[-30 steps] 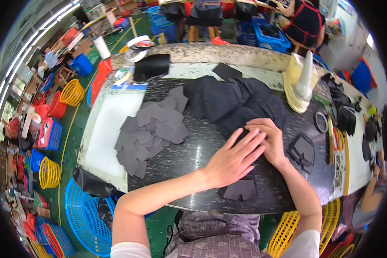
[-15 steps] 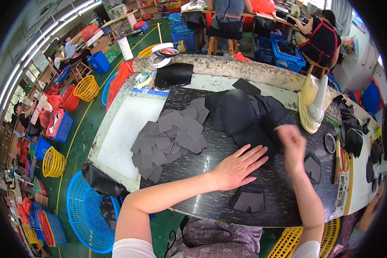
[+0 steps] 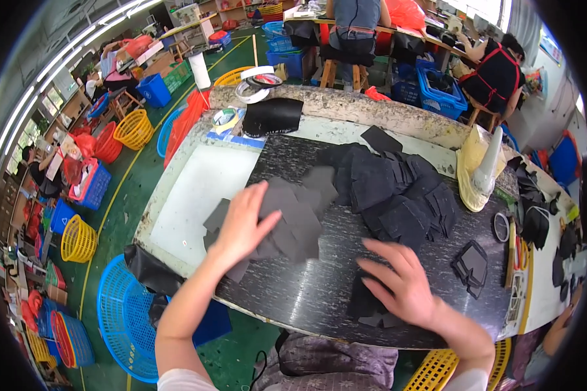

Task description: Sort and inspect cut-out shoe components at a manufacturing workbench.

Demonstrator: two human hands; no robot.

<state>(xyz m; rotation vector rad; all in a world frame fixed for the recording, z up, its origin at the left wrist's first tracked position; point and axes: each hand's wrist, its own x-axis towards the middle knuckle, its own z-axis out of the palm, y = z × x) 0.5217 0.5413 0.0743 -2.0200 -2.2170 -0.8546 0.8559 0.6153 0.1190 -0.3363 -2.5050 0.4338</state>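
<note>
My left hand (image 3: 242, 225) lies flat, fingers spread, on a spread of grey cut fabric pieces (image 3: 287, 218) at the left of the dark work table (image 3: 306, 287). Near the table's front edge, my right hand (image 3: 403, 281) presses down on a small stack of dark cut pieces (image 3: 365, 309), fingers apart. A larger heap of black cut pieces (image 3: 391, 189) lies behind, in the middle of the table. Neither hand grips anything that I can see.
A white board (image 3: 202, 192) covers the table's left part. A small dark stack (image 3: 473, 264) sits at the right, a white cone on a yellow cloth (image 3: 482, 169) behind it. Blue baskets (image 3: 120, 319) stand on the green floor at the left. People sit at benches beyond.
My left hand has slid left from the table's middle onto the grey pieces. My right hand has come back toward the front edge onto the small dark stack.
</note>
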